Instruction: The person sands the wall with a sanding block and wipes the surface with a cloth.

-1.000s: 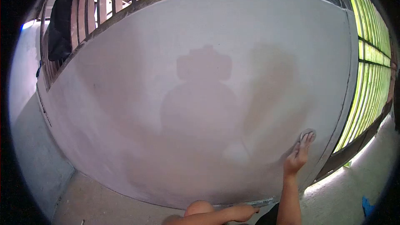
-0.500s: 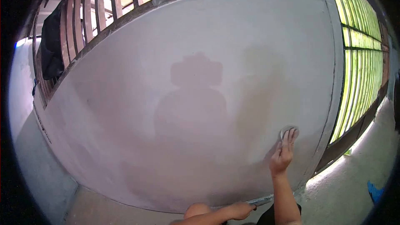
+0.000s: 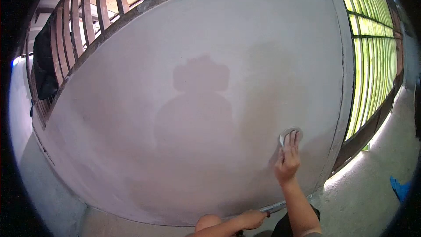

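Note:
My right hand (image 3: 288,160) reaches up to the smooth grey-pink wall (image 3: 144,105), low on its right side. Its fingers lie over a round pale disc-like pad (image 3: 283,137), which rests against the wall. Down near the wall's foot, my left hand (image 3: 252,219) is closed around a tool handle (image 3: 268,214) with a brown end. A narrow grey strip (image 3: 277,206) shows just beyond that handle; whether it belongs to the tool I cannot tell. Beside my left forearm a bent knee (image 3: 208,221) is visible.
Slatted bars (image 3: 101,4) run above the wall's curved-looking top edge, with a dark cloth-like item (image 3: 45,57) hanging at the left. On the right stands a barred window (image 3: 372,79) lit yellow-green. A blue scrap (image 3: 400,188) lies on the concrete floor (image 3: 364,202).
My view has shifted slightly. The right hand and the round pad appear a little further left and higher. My left hand keeps its hold low down.

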{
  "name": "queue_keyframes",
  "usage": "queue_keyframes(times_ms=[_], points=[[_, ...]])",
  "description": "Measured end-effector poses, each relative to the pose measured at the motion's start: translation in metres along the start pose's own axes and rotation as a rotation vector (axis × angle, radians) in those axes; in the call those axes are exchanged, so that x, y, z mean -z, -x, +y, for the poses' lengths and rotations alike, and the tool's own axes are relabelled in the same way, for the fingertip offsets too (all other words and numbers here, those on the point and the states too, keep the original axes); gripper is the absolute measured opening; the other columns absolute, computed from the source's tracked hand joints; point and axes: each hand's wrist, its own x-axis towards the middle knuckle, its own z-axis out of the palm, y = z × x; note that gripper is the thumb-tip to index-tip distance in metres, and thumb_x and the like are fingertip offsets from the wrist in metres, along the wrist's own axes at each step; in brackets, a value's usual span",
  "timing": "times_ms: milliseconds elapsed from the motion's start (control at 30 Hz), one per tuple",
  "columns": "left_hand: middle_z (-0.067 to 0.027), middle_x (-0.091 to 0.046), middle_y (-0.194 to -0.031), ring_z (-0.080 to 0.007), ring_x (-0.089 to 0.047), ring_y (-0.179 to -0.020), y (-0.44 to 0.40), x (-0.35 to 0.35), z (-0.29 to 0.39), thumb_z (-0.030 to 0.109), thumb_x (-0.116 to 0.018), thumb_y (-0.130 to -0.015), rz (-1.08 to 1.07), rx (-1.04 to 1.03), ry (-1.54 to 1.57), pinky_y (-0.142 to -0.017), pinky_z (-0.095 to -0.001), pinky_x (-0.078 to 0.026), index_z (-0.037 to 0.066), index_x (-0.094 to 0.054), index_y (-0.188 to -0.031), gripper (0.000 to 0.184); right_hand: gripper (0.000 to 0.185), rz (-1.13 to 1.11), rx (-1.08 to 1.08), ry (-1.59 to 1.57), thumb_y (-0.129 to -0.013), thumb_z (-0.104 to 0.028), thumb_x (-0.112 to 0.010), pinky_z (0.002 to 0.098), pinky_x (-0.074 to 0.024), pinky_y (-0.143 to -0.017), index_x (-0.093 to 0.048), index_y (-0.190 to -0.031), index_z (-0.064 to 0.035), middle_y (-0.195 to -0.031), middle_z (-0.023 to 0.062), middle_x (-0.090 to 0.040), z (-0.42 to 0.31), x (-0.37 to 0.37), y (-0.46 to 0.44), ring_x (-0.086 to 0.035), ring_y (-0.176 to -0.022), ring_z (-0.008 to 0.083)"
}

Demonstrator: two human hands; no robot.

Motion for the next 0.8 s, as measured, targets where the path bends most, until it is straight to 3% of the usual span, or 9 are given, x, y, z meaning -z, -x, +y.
queue_keyframes(times_ms=[33,167,300,333,533,600,700,733,800], points=[[-0.0278,-0.064,-0.109,-0.0430,-0.062,-0.103,-0.002,-0.002,-0.002,0.009,-0.044,-0.087,0.004,-0.006,0.001,-0.090,-0.0512,-0.047,0.004,-0.052,-0.131,0.045,0.042,0.033,-0.074,-0.010,-0.093,-0.014,-0.050,0.0493,-0.0432,-0.105,-0.056,-0.130,0.0055,-0.139,0.0226,-0.051,-0.005,0.000,0.000,-0.043,-0.133,0.0413],[-0.0259,-0.065,-0.105,-0.0432,-0.062,-0.099,-0.003,0.000,-0.007,0.011,-0.044,-0.088,0.022,0.011,-0.014,-0.086,-0.0525,-0.048,0.005,-0.052,-0.130,0.044,0.040,-0.079,0.133,0.025,-0.095,-0.014,-0.048,0.0505,-0.0427,-0.105,-0.057,-0.129,0.0044,-0.141,0.0224,-0.049,0.003,-0.001,0.010,-0.044,-0.134,0.0380],[-0.0260,-0.066,-0.100,-0.0434,-0.063,-0.093,-0.009,-0.006,-0.006,0.013,-0.044,-0.088,0.026,0.051,-0.027,-0.080,-0.0531,-0.050,0.005,-0.055,-0.127,0.041,0.039,0.002,-0.060,-0.042,-0.094,-0.015,-0.052,0.0498,-0.0421,-0.105,-0.058,-0.129,0.0016,-0.139,0.0210,-0.052,-0.006,-0.007,0.014,-0.046,-0.132,0.0382],[-0.0260,-0.066,-0.100,-0.0434,-0.063,-0.093,-0.010,-0.009,-0.004,0.013,-0.044,-0.088,-0.017,0.025,-0.022,-0.080,-0.0531,-0.050,0.005,-0.055,-0.127,0.041,0.041,-0.102,0.088,0.003,-0.090,-0.010,-0.055,0.0483,-0.0454,-0.102,-0.058,-0.129,0.0015,-0.138,0.0217,-0.053,-0.010,-0.007,0.017,-0.046,-0.132,0.0406],[-0.0254,-0.066,-0.100,-0.0435,-0.064,-0.092,-0.007,0.000,-0.002,0.014,-0.046,-0.088,-0.002,0.036,-0.084,-0.080,-0.0526,-0.050,0.010,-0.056,-0.127,0.040,0.045,0.062,-0.187,0.030,-0.080,-0.003,-0.059,0.0465,-0.0480,-0.099,-0.060,-0.125,0.0018,-0.137,0.0195,-0.054,-0.008,0.006,0.001,-0.047,-0.131,0.0389],[-0.0254,-0.066,-0.101,-0.0435,-0.064,-0.092,-0.007,0.016,0.009,0.013,-0.046,-0.088,-0.025,0.068,-0.035,-0.081,-0.0528,-0.050,0.010,-0.056,-0.126,0.040,0.050,-0.099,0.076,-0.050,-0.077,-0.001,-0.060,0.0462,-0.0484,-0.099,-0.059,-0.127,0.0008,-0.139,0.0198,-0.052,-0.013,-0.001,0.013,-0.047,-0.132,0.0379],[-0.0262,-0.066,-0.101,-0.0444,-0.063,-0.091,-0.002,0.016,0.000,0.012,-0.047,-0.087,0.064,0.023,-0.066,-0.082,-0.0535,-0.049,0.009,-0.057,-0.123,0.038,0.050,0.010,-0.031,0.028,-0.077,0.000,-0.059,0.0451,-0.0499,-0.097,-0.060,-0.127,-0.0012,-0.140,0.0214,-0.051,0.032,0.009,0.004,-0.047,-0.131,0.0380],[-0.0264,-0.065,-0.101,-0.0448,-0.063,-0.091,-0.002,0.012,-0.007,0.011,-0.047,-0.086,0.116,0.002,-0.021,-0.082,-0.0539,-0.049,0.008,-0.057,-0.124,0.039,0.051,0.125,-0.246,0.021,-0.077,0.001,-0.058,0.0447,-0.0506,-0.097,-0.061,-0.127,-0.0033,-0.140,0.0210,-0.050,0.038,0.012,-0.002,-0.046,-0.132,0.0379],[-0.0266,-0.065,-0.101,-0.0453,-0.063,-0.091,-0.005,0.010,-0.007,0.011,-0.047,-0.086,0.168,-0.032,0.049,-0.083,-0.0542,-0.049,0.008,-0.057,-0.124,0.039,0.052,0.122,-0.233,0.005,-0.076,0.002,-0.056,0.0445,-0.0508,-0.097,-0.060,-0.128,-0.0030,-0.142,0.0213,-0.048,0.031,0.010,0.000,-0.044,-0.133,0.0383]])
